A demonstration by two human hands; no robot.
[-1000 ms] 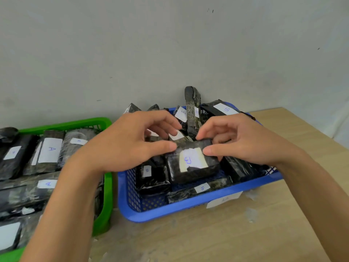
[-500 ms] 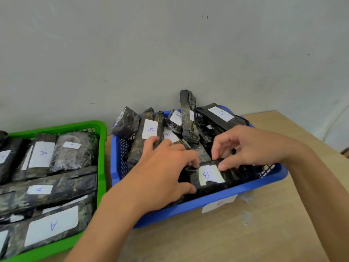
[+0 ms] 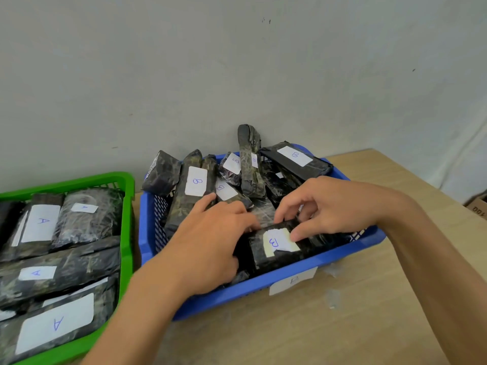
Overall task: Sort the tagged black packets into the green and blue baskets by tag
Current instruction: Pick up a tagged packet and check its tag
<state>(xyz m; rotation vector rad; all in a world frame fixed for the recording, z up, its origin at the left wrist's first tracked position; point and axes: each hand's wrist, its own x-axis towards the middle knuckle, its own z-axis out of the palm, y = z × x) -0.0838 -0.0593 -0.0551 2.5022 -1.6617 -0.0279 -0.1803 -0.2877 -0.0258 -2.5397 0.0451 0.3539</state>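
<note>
A black packet tagged B (image 3: 279,248) lies at the front of the blue basket (image 3: 263,288), among several other B packets. My left hand (image 3: 210,246) grips its left end, fingers curled over it. My right hand (image 3: 334,206) pinches its far right edge, thumb on the white tag. The green basket (image 3: 126,233) at the left holds several packets tagged A (image 3: 52,325).
Both baskets stand on a wooden table (image 3: 342,325) against a grey wall. A white label (image 3: 292,281) is stuck on the blue basket's front. A cardboard box (image 3: 478,205) shows at the far right beyond the table edge.
Both hands have lowered the B packet from above the blue basket down to its front, among the others. My view has tilted, showing more of the green basket.
</note>
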